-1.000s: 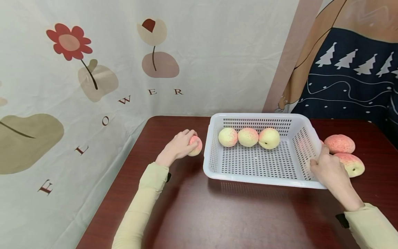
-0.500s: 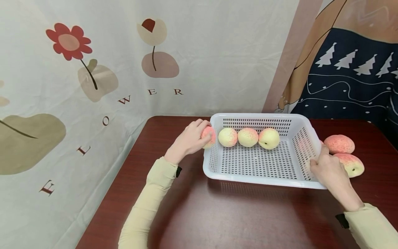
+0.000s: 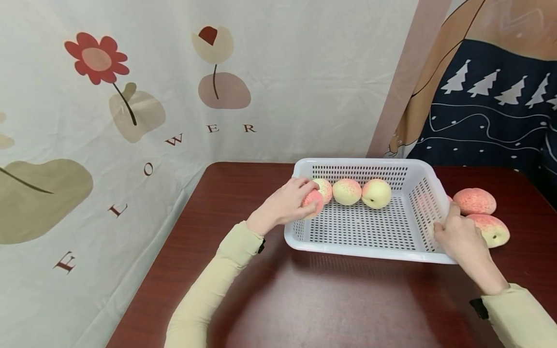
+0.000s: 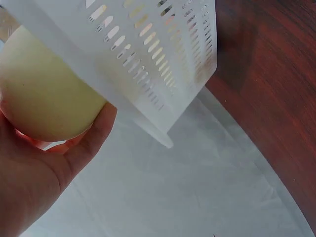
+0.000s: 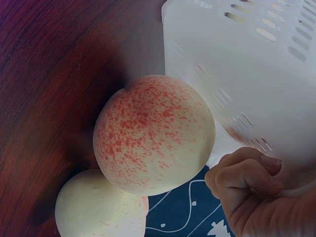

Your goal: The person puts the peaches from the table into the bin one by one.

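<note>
Basket [image 3: 370, 253] sits on table [image 3: 370, 299], R hand [image 3: 464, 237] gripping its right rim, prob. to steady it; loose peaches [image 3: 475, 201] lie outside, just right of it. L hand [image 3: 285, 203], fingers curled round one peach [image 3: 313, 202], is over the basket's left end, prob. held high to clear rim. Far side: row of 3 peaches [image 3: 346, 192], prob. lined up to save space.

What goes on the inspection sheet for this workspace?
Surface: glossy dark red wood-grain table.
Job's things: white perforated plastic basket holding three round yellow-pink peaches in a row; at least two red-and-yellow peaches outside, on its right.
Clutter: nothing seen.
Grips: left grip holds a red-blushed round peach at the basket's left end; right grip holds its right rim.
Cables: nothing seen.
Surroundings: pale flower-print cloth backdrop.
</note>
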`<control>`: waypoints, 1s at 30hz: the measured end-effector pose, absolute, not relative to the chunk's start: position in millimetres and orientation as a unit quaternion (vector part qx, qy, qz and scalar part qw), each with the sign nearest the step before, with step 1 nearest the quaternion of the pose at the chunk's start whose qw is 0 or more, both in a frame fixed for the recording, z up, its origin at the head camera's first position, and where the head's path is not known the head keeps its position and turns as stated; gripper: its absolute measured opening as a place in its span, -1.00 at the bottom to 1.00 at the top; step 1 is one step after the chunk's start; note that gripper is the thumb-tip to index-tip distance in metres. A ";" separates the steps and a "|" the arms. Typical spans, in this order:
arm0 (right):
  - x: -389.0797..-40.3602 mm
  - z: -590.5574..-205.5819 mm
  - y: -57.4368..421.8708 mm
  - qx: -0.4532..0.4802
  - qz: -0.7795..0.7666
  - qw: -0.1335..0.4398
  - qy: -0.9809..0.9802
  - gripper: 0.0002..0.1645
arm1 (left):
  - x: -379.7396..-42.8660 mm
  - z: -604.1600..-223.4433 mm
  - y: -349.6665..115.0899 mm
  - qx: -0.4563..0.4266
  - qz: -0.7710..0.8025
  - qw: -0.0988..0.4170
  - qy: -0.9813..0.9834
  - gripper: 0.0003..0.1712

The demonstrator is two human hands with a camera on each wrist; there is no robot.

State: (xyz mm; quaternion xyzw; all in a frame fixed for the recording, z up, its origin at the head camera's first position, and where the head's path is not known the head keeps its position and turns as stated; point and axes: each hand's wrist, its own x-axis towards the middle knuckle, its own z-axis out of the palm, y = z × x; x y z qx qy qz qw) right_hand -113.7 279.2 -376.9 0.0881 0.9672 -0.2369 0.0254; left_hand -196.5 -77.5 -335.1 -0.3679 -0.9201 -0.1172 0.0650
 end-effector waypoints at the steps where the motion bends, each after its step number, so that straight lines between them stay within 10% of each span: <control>1: -113.6 -376.7 279.0 0.088 -0.237 0.026 0.967 -0.10 | -196.5 -335.4 -76.3 -0.368 -0.112 0.064 -0.921 -0.57; 30: -113.7 -376.6 278.0 0.088 -0.240 0.030 0.966 -0.11 | -212.8 -355.8 -48.2 -0.461 0.027 -0.107 -0.880 -0.40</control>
